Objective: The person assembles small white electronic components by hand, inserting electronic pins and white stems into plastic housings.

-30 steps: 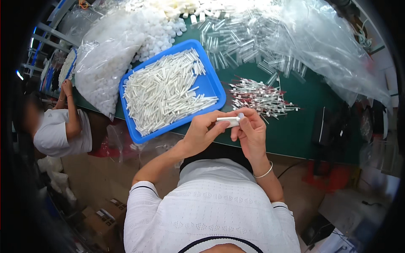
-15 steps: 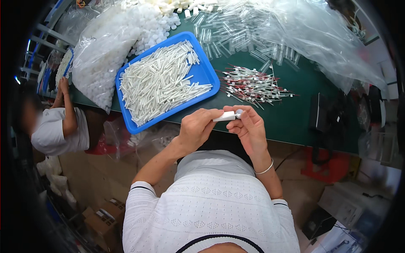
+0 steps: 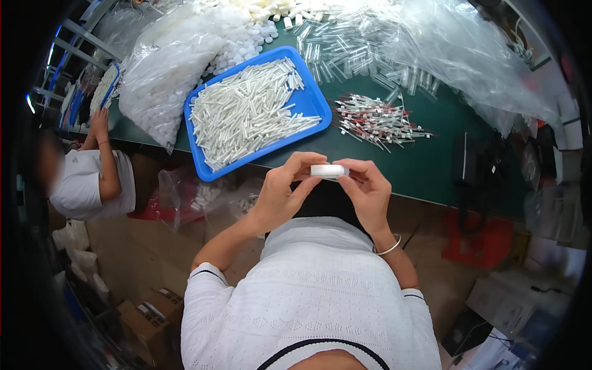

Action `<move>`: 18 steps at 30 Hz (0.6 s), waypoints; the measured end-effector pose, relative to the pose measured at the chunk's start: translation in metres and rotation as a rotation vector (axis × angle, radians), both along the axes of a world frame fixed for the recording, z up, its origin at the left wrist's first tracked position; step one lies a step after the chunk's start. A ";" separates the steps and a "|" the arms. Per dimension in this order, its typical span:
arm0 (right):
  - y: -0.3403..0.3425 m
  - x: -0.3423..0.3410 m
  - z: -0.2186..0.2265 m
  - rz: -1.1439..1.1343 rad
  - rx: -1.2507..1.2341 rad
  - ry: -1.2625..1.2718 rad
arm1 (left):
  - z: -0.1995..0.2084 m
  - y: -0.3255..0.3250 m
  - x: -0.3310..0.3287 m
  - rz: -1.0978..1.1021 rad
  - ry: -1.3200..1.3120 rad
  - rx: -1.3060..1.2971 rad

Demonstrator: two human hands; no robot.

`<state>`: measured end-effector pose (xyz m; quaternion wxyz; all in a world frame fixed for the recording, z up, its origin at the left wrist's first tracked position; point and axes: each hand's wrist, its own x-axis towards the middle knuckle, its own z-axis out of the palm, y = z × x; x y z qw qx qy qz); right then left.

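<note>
A short white tube (image 3: 327, 171) lies level between my two hands, just off the front edge of the table. My left hand (image 3: 283, 188) pinches its left end between thumb and fingers. At the opposite end, my right hand (image 3: 370, 190) closes thumb and forefinger on the tube, where a paler, translucent part shows. Whether this pale part is a cap or the tube's own rim, I cannot tell. Beyond my hands, to the right, lies a loose pile of thin white and red wired parts (image 3: 379, 120).
A blue tray (image 3: 319, 102) of small white rods sits left of centre. Behind it are a clear bag of white caps (image 3: 163, 80), thick white tubes (image 3: 271, 7) and clear tubes (image 3: 345, 46) under plastic. A co-worker (image 3: 95, 179) sits at the left; black objects (image 3: 468, 160) stand at the right.
The white tube has turned from slightly tilted to level. My right fingers, which held a small round translucent piece at its end, now pinch the tube's right end. The view has shifted slightly.
</note>
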<state>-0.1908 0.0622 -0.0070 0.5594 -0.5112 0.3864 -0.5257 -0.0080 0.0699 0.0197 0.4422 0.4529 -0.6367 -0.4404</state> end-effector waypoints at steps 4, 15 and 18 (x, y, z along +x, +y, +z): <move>-0.027 0.001 0.017 -0.116 -0.706 0.785 | -0.006 -0.020 0.006 -0.089 0.023 0.137; -0.078 -0.005 0.003 0.007 -0.516 0.793 | -0.056 -0.377 0.097 0.361 -0.671 -0.531; -0.077 -0.007 -0.002 -0.012 -0.462 0.786 | -0.074 -0.416 0.094 0.337 -0.948 -0.396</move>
